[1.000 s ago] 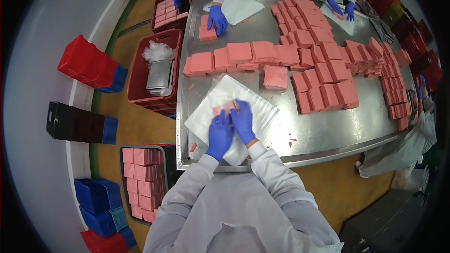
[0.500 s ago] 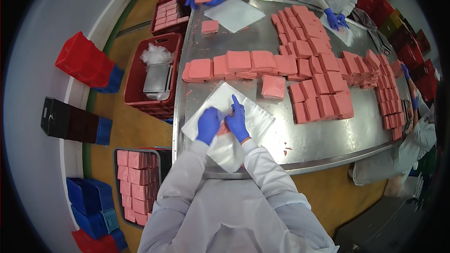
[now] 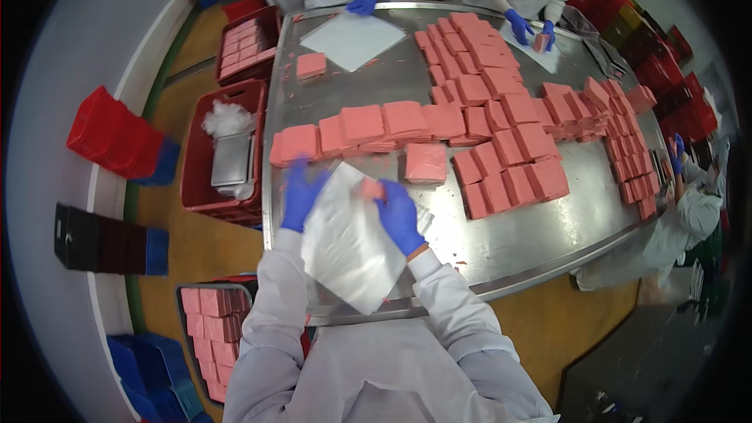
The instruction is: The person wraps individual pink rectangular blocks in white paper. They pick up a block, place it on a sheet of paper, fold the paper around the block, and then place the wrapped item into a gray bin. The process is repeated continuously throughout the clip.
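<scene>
My right hand, in a blue glove, grips a small pink block that is blurred by motion. It holds the block over white, translucent plastic sheets on the near part of the table. My left hand, also blue-gloved, is at the left edge of these sheets. Motion smears its fingers, so I cannot tell what they do. Behind my right hand sits a lone pink square block. Beyond both hands runs a row of similar pink blocks, stacked and leaning on one another.
The steel table carries more stacked pink blocks toward the right. On the left stand a red crate holding metal trays and a dark crate of pink blocks. Across the table, co-workers' gloved hands handle blocks and sheets.
My hands have come apart: the left has swung left, while the right has lifted the pink block off the sheets. The whole view has shifted a little.
</scene>
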`<state>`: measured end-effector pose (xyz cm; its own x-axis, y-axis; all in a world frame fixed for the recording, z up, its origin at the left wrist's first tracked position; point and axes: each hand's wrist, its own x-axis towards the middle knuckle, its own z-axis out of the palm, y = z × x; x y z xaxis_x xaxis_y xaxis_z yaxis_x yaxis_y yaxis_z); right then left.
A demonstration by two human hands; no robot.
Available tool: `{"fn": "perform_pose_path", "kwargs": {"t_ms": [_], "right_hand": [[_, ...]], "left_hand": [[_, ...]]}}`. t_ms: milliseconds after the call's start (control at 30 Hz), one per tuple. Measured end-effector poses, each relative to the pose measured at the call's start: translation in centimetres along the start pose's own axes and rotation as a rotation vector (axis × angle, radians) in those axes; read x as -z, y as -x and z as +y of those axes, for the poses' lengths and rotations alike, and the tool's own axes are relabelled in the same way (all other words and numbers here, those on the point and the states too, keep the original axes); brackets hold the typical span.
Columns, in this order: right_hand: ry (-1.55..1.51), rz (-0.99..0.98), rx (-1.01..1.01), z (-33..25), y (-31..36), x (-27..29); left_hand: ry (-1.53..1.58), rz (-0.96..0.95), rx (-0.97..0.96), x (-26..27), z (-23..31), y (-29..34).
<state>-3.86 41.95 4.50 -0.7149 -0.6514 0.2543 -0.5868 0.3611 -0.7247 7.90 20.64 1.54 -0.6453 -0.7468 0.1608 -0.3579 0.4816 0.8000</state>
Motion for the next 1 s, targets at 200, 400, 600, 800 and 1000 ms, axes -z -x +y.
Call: {"fn": "perform_pose_path", "kwargs": {"t_ms": [200,400,600,800,1000], "right_hand": [[-0.479,0.280,-0.354,5.2,-8.0,5.0],[0.357,0.417,-0.164,6.1,-5.9,6.1],[-0.780,-0.174,-0.395,-1.3,3.9,-3.0],[-1.064,-0.214,-0.377,-11.9,2.5,2.8],[-0.707,-0.239,-0.184,-10.9,2.1,2.2]], "left_hand": [[0.041,0.129,0.457,4.3,-11.8,-12.7],[0.619,0.219,0.308,2.7,-3.1,-7.0],[0.794,-0.152,0.326,1.3,1.9,9.5],[0.022,-0.445,0.052,2.8,7.0,21.0],[-0.297,-0.417,-0.367,2.7,6.5,22.7]]}}
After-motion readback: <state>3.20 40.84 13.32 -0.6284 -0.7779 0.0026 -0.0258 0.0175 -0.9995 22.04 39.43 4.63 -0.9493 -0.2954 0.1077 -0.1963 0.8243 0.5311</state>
